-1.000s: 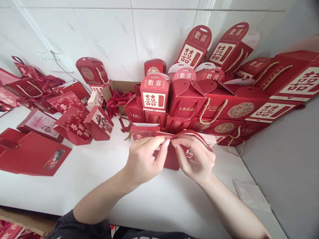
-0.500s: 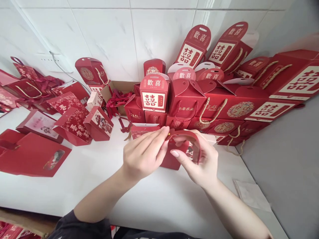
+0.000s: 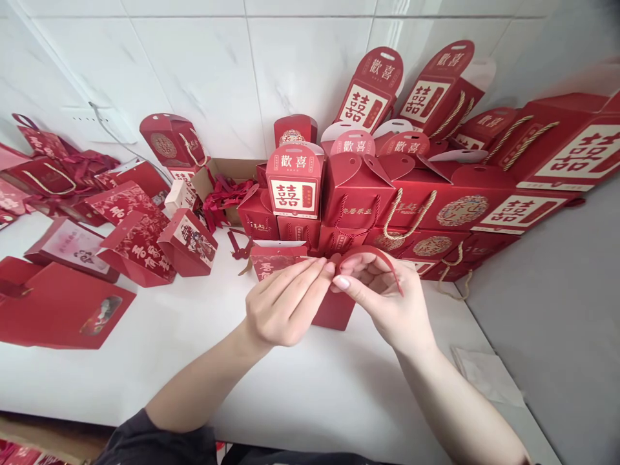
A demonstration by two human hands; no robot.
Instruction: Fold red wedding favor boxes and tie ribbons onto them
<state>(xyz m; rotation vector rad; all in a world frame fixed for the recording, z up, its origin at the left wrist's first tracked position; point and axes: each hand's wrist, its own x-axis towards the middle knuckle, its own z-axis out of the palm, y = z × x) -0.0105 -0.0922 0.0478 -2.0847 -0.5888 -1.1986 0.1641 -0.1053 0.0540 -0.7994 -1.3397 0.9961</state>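
Observation:
A thin red strap (image 3: 380, 253) is bent into an arch between my hands, above the white table. My left hand (image 3: 285, 302) pinches one end of it, fingers pressed together. My right hand (image 3: 398, 310) has its thumb and fingers closed on the strap, with the thumb tip close to the left fingertips. Right behind and below the hands stands a red box (image 3: 334, 312), mostly covered by them. A patterned red box (image 3: 277, 256) with white writing is just beyond my left hand. The join between strap ends is hidden by my fingers.
Stacked red gift boxes (image 3: 361, 194) with rope handles line the wall behind. A cardboard box (image 3: 230, 169) holds dark red ribbons. More red boxes (image 3: 138, 248) and a large red box (image 3: 62, 307) stand left. A folded white cloth or paper (image 3: 487, 374) lies right, by the grey partition (image 3: 557, 290).
My hands have come closer together, with the right thumb moving up to the left fingertips. The gold-coloured spot at the strap's end is now covered. The view has shifted slightly.

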